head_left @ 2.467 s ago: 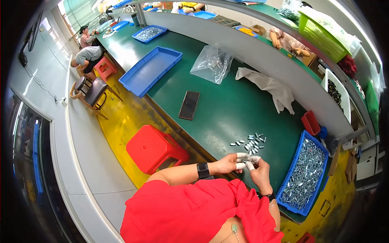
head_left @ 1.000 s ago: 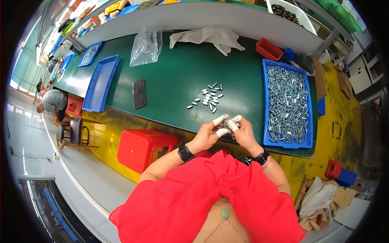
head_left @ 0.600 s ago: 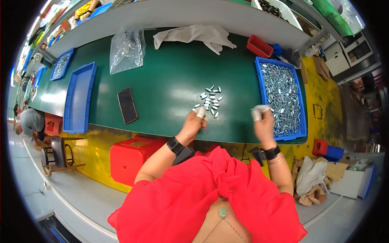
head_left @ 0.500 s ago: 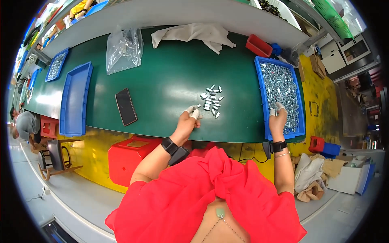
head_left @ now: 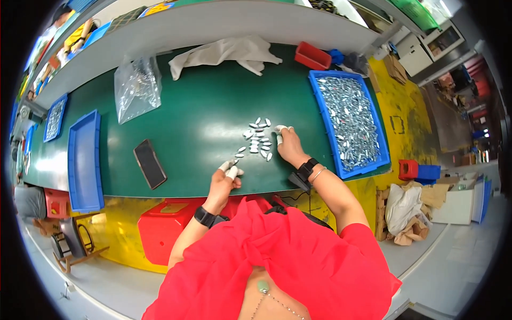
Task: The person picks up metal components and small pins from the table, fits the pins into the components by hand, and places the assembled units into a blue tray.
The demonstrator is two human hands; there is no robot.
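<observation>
Small silvery metal pieces [head_left: 255, 145] lie in a loose cluster on the green table [head_left: 202, 117]. Just below the cluster, my left hand [head_left: 224, 184] is pinched on one such piece [head_left: 236, 162]; white covers sit on the fingertips. At the cluster's right side my right hand [head_left: 290, 146] has its covered fingertips drawn together close above the tabletop. What those fingers hold, if anything, is too small to tell. Many more of the pieces fill a blue tray [head_left: 349, 173] to the right.
A phone [head_left: 150, 164], a long blue tray [head_left: 85, 160] and a clear plastic bag [head_left: 137, 90] lie toward the left. White cloth [head_left: 226, 55] and a red bin [head_left: 312, 56] are at the back, below a grey partition [head_left: 229, 24]. A red stool [head_left: 165, 229] stands below the table's near edge.
My right hand has come from the blue tray over to the cluster. The left hand has drawn slightly away, and a couple of pieces now lie at the cluster's left. The view has shifted.
</observation>
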